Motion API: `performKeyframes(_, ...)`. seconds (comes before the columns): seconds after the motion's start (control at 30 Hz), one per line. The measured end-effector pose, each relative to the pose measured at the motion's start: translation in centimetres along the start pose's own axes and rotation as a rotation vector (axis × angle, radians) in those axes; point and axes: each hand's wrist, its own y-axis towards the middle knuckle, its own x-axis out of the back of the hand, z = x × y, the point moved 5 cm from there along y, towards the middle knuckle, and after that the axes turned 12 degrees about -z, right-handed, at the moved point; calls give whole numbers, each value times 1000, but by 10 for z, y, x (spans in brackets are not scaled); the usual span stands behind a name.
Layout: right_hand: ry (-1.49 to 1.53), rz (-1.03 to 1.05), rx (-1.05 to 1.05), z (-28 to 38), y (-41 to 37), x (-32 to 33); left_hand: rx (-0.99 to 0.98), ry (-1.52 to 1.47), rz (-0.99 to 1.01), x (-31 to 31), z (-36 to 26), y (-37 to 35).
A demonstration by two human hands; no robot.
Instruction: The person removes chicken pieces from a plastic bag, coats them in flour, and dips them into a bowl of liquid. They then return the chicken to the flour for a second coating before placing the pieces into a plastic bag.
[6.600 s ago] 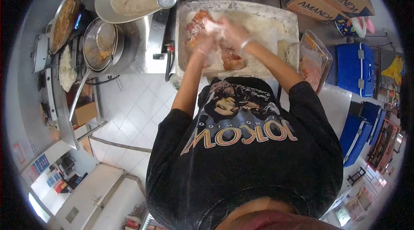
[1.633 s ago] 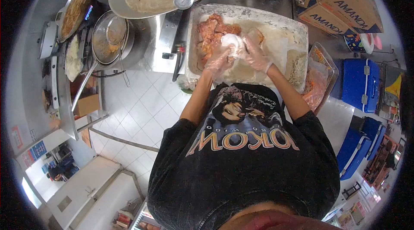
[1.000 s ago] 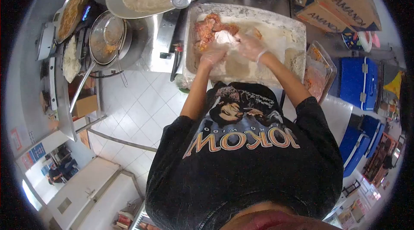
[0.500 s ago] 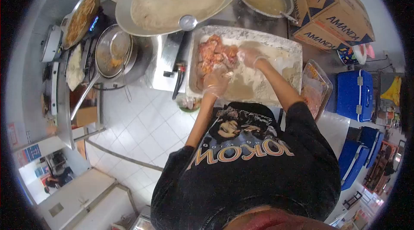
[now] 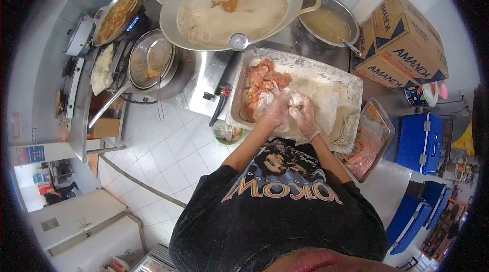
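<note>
A deep white-dusted tray [image 5: 326, 62] lies in front of me, with reddish raw meat pieces [image 5: 261, 79] heaped at its left end and pale flour-like powder [image 5: 318, 86] across the rest. My left hand [image 5: 275, 110], in a clear glove, is closed at the lower right edge of the meat, its fingers coated white. Close beside it on the right, my right hand [image 5: 304, 115], also gloved and powdered, is curled shut over the powder. Whatever lies inside either hand is too small and coated to make out.
Beyond the tray are a wide pan of oil [image 5: 234, 9] with a round thermometer [image 5: 238, 42] and a bowl of liquid [image 5: 328, 23]. A strainer [image 5: 147, 63] sits at left. Cardboard boxes [image 5: 407, 42], blue coolers [image 5: 418, 142] and a clear container [image 5: 374, 139] stand at right.
My right hand has moved down and left, from apart in the powder to beside my left hand, and has closed. My left hand has shifted right. The view has tilted slightly.
</note>
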Motion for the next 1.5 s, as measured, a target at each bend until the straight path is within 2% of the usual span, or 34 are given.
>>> performKeyframes(0.03,21,5,-74,-27,-2,7,16,10,-69,26,16,36)
performKeyframes(0.07,42,10,-149,-50,-5,13,48,7,-126,34,27,38)
performKeyframes(0.13,-39,-75,28,-57,-6,23,96,5,-225,34,33,32)
performKeyframes(0.17,-78,-121,118,-58,-5,26,122,-91,-162,23,34,28)
performKeyframes(0.27,-39,-106,80,7,-3,24,218,22,-288,24,33,17)
performKeyframes(0.37,-66,-235,142,-3,5,27,212,-106,-178,20,31,12)
performKeyframes(0.47,-154,-171,-198,-78,0,35,-8,-294,44,2,21,12)
performKeyframes(0.57,-296,-69,-363,-79,-3,38,-115,-122,-133,-4,18,-1)
performKeyframes(0.67,-85,120,-169,-69,6,31,-204,424,-342,5,-5,-25)
performKeyframes(0.77,5,152,-284,-4,8,25,-347,1390,-375,-11,-43,-53)
performKeyframes(0.87,-59,345,-310,4,13,28,-820,983,49,29,-31,-18)
performKeyframes(0.93,-131,502,-386,7,23,22,-276,685,231,11,-32,-33)
performKeyframes(0.97,-146,529,-331,6,25,20,-4,520,311,4,-26,-44)
performKeyframes(1.0,-159,554,-276,5,28,19,-37,464,270,10,-21,-37)
performKeyframes(1.07,-141,484,56,-4,25,17,-88,353,188,26,-5,-21)
performKeyframes(1.17,-133,563,20,23,25,-4,-87,273,6,21,-9,-31)
performKeyframes(1.23,-36,422,-63,18,20,-6,-133,255,-78,41,-6,-21)
performKeyframes(1.3,-270,358,16,30,20,-10,-186,242,-123,44,-5,-17)
performKeyframes(1.37,-324,275,10,21,18,-19,-253,225,-158,39,-14,-23)
performKeyframes(1.47,-391,239,-20,2,27,-31,-572,430,-151,40,-34,-23)
performKeyframes(1.5,-413,244,-42,-2,26,-34,-672,711,-297,36,-44,-33)
